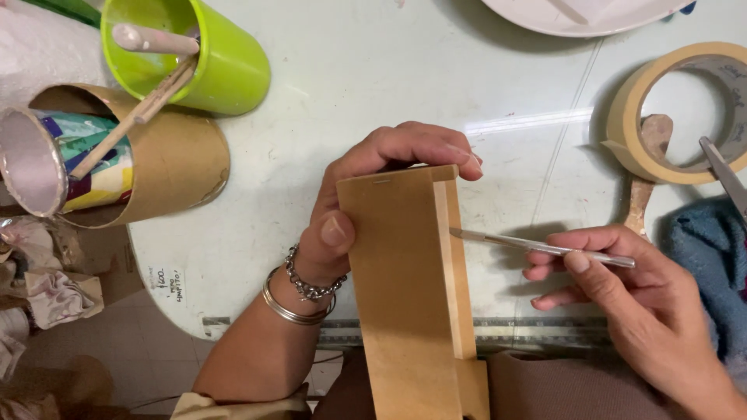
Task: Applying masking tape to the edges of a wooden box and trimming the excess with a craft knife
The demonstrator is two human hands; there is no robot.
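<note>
My left hand grips the top end of a long wooden piece with a raised strip along its right side, thumb on the front face and fingers curled over the far edge. It stands tilted over the table edge. My right hand pinches a thin metal tool, whose tip touches the right edge of the wooden strip. Metal bracelets circle my left wrist.
A green cup with wooden sticks and a cardboard tube stand at the upper left. A roll of masking tape lies at the right by a blue cloth and a scissor blade. A white plate sits at the top. A metal ruler runs along the table edge.
</note>
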